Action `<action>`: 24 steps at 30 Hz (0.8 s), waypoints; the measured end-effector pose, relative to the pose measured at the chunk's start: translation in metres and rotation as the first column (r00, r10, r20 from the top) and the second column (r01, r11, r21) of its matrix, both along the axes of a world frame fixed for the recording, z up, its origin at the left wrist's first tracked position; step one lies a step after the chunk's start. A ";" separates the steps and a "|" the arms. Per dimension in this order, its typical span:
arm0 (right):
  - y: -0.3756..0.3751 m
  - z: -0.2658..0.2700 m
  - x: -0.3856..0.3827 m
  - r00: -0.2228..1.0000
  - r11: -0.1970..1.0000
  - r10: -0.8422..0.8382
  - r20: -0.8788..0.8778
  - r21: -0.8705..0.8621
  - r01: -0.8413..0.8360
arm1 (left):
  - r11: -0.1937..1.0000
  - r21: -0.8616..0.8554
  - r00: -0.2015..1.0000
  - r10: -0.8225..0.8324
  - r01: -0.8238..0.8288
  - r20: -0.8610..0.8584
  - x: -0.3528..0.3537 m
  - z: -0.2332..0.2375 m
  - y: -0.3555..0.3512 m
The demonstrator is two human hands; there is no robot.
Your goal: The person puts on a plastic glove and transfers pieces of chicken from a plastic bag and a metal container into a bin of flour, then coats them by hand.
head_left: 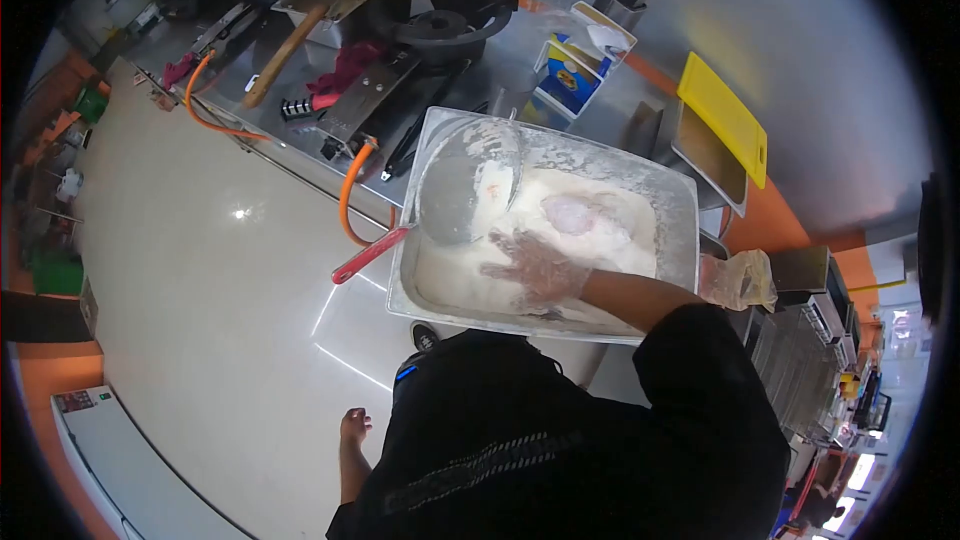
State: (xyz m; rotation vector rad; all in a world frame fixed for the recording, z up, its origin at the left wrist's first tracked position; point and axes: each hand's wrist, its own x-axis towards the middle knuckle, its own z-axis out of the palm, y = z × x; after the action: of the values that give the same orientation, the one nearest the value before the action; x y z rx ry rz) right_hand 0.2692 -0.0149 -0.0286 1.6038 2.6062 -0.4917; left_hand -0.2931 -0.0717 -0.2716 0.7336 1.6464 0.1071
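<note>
A large metal tray (683,240) holds white flour, with a pale floured piece (570,215) lying in it. My right hand (540,268), in a clear plastic glove, rests on the flour in front of that piece, its fingers spread and holding nothing. Just left of it, a round mesh strainer (450,200) sits in the tray, and its red handle (370,254) sticks out over the left rim. My left hand (355,425) hangs low beside my body, away from the tray, fingers curled in with nothing visible in them.
Behind the tray, a steel counter carries a black burner (440,20), orange hoses (350,195), a wooden-handled strainer (290,50) and a blue-yellow box (572,75). A yellow board (725,120) leans at the back right; a plastic bag (745,280) is at the right edge.
</note>
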 end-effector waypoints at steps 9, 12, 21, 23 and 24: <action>0.034 -0.052 -0.032 0.981 0.970 0.192 -0.015 0.153 -0.188 | 0.926 0.118 0.933 -0.357 0.359 -0.040 -0.005 0.016 -0.022; 0.031 -0.072 -0.025 0.949 0.982 0.183 -0.257 0.087 -0.166 | 0.954 -0.068 0.947 -0.300 0.294 -0.119 0.011 0.046 -0.014; -0.001 0.002 0.079 0.830 0.870 -0.486 -0.274 -0.068 0.488 | 0.982 0.088 0.985 -0.166 0.170 -0.047 0.007 0.007 0.016; -0.002 0.018 0.091 0.847 0.860 -0.470 -0.251 0.085 0.502 | 0.970 0.102 0.976 -0.215 0.218 -0.042 0.010 0.008 0.017; 0.000 0.030 0.096 0.766 0.796 -0.590 -0.255 -0.023 0.605 | 0.970 0.097 0.974 -0.221 0.224 -0.044 0.011 0.011 0.017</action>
State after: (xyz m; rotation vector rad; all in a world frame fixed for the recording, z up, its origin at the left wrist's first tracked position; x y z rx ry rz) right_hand 0.3652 -0.0153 0.0015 2.5590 2.2060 -0.6801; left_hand -0.2822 -0.0543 -0.2607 0.9982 1.5874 0.0185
